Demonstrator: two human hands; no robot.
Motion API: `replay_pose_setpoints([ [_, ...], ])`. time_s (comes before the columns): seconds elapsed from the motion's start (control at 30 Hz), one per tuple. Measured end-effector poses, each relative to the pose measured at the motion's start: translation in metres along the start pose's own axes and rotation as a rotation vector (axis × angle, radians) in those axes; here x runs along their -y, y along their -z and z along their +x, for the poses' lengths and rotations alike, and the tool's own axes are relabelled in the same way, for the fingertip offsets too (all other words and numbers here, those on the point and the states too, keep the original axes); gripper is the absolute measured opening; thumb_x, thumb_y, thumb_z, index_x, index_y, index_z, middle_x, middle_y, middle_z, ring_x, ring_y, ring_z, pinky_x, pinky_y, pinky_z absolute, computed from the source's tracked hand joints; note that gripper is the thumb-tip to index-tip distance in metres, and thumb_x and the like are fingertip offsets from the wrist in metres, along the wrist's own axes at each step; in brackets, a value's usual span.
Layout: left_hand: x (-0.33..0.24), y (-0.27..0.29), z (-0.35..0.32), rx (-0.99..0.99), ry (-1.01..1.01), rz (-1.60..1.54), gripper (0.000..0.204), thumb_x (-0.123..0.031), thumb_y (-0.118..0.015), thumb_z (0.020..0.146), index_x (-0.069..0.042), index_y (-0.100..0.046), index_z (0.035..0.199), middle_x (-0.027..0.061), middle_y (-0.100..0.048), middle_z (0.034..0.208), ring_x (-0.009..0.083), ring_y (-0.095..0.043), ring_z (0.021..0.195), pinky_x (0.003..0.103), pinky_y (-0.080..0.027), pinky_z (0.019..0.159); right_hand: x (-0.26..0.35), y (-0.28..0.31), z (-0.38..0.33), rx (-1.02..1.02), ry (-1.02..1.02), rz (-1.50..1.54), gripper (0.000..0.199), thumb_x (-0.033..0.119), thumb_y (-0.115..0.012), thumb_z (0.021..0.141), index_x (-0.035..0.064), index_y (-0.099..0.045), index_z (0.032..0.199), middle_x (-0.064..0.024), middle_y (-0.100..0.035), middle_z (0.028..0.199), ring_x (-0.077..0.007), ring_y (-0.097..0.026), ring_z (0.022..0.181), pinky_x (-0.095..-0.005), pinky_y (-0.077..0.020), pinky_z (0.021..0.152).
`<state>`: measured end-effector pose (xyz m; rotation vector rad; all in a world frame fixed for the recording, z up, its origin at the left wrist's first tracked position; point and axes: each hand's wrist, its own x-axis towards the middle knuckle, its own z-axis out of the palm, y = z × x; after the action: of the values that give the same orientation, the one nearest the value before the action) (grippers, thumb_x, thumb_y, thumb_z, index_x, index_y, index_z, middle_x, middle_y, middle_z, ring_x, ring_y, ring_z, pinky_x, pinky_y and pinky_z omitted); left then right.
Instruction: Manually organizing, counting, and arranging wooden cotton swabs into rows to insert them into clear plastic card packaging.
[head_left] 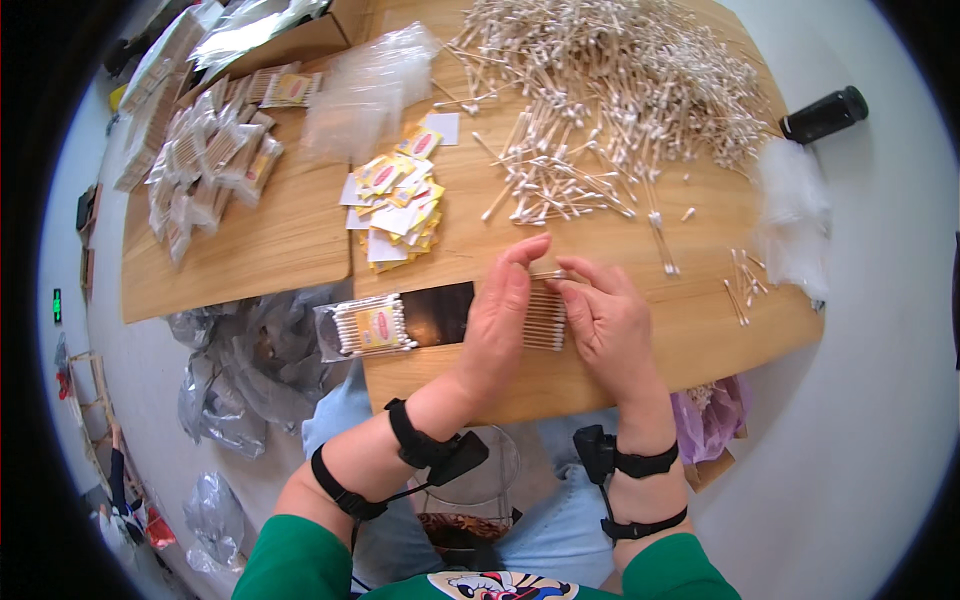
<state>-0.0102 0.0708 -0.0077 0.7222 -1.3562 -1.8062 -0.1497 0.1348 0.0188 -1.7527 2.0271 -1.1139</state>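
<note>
Between my two hands a row of cotton swabs (543,325) lies side by side near the front of the table. My left hand (490,325) stands on edge along the row's left side, fingers stretched out and holding nothing. At the row's right end, my right hand (608,325) has its thumb and forefinger pinched on the tip of a cotton swab (549,275) at the far end of the row. Left of my left hand is a flat dark strip (438,315), partly covered by that hand. A clear bag of cotton swabs (370,327) with a yellow label touches the strip's left end.
A large heap of loose cotton swabs (620,90) covers the far right. Yellow and white cards (395,205) and clear bags (370,90) lie left of it. Filled packs (210,155) pile at far left. A black bottle (825,115) and clear plastic (792,220) sit along the right edge.
</note>
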Motion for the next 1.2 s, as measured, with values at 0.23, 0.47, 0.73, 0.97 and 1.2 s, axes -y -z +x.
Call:
replay_pose_setpoints([
  [0.23,-0.004,-0.003,-0.003,0.004,-0.007,0.048,0.047,-0.034,-0.030,0.112,-0.001,-0.049,0.140,0.0097,-0.050,0.145,0.0176,-0.041,0.137,0.033,-0.025,0.119,-0.012,0.012,0.000,0.006,-0.089,-0.028,0.017,0.016,-0.063,0.096,0.0037,-0.075,0.098,-0.0092,-0.072,0.110,-0.0297,-0.065,0.094,-0.0387,-0.0529,0.082],
  [0.47,-0.001,0.002,-0.004,-0.022,0.038,0.020,0.047,-0.034,-0.030,0.112,-0.001,-0.050,0.139,0.0094,-0.052,0.143,0.0171,-0.043,0.135,0.033,-0.027,0.116,0.019,0.003,-0.025,0.193,-0.022,-0.247,0.049,0.019,-0.071,0.086,-0.0002,-0.060,0.129,-0.0184,-0.054,0.140,-0.0353,-0.052,0.126,-0.0466,-0.0424,0.104],
  [0.73,-0.014,0.000,-0.004,-0.037,0.062,-0.020,0.043,-0.031,-0.035,0.111,-0.002,-0.053,0.137,0.0093,-0.055,0.138,0.0155,-0.046,0.131,0.032,-0.031,0.114,0.018,-0.022,-0.035,0.325,-0.060,-0.500,0.073,0.026,-0.069,0.088,-0.0007,-0.039,0.150,-0.0171,-0.037,0.157,-0.0320,-0.032,0.148,-0.0549,-0.0204,0.120],
  [0.97,-0.050,0.090,0.000,-0.189,-0.190,0.613,0.012,-0.011,-0.058,0.101,0.000,-0.063,0.099,0.0106,-0.064,0.088,0.0219,-0.063,0.083,0.032,-0.049,0.075,0.031,-0.039,-0.022,0.351,0.029,-0.454,0.066,0.034,-0.057,0.097,0.0041,-0.038,0.152,-0.0114,-0.036,0.159,-0.0269,-0.030,0.149,-0.0554,-0.0125,0.123],
  [1.2,-0.070,0.153,-0.025,-0.127,-0.255,1.499,0.018,-0.013,-0.060,0.098,-0.001,-0.060,0.086,0.0160,-0.058,0.076,0.0344,-0.058,0.073,0.039,-0.047,0.065,0.039,-0.058,-0.019,0.384,0.099,-0.429,0.064,0.039,-0.052,0.099,0.0062,-0.038,0.153,-0.0081,-0.036,0.160,-0.0241,-0.027,0.150,-0.0541,-0.0069,0.124],
])
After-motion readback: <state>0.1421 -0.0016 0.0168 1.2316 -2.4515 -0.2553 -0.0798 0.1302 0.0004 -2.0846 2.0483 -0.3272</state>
